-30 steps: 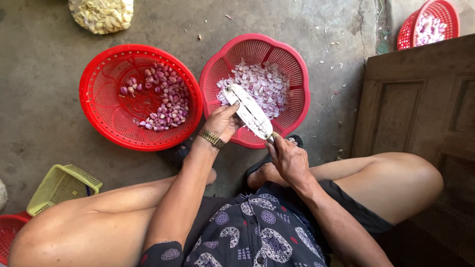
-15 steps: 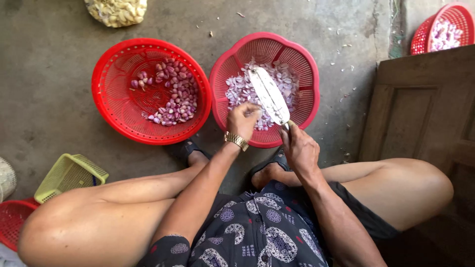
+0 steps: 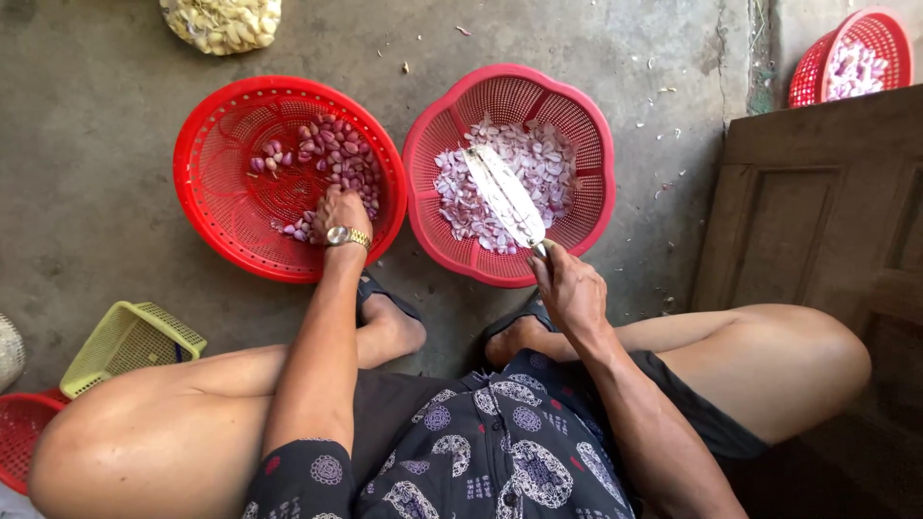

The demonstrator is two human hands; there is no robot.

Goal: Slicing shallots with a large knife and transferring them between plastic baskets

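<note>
At the near left edge, a yellow-green basket lay tipped on the concrete floor, with the rim of a small red basket just beyond it at the frame's border, both well apart from the work. Farther in, a round red basket sat on the floor, holding a loose heap of whole purple shallots gathered toward its right wall, the left half of its mesh bare. The left hand, a gold watch on its wrist, reached over the near rim and into that heap, fingers curled down among the shallots; whether it had closed on one could not be told. Just beside it, rims nearly touching, stood a pinkish-red scalloped basket with peeled, cut shallot pieces spread across its bottom. The right hand hung at that basket's near rim, clenched around the handle of a broad knife, whose blade lay angled over the pieces, pointing far-left. Bare floor lay open beyond both baskets, up to a sack of pale peels at the far edge. To the right, a wooden door panel closed off the space, with another red basket behind it in the far corner.
</note>
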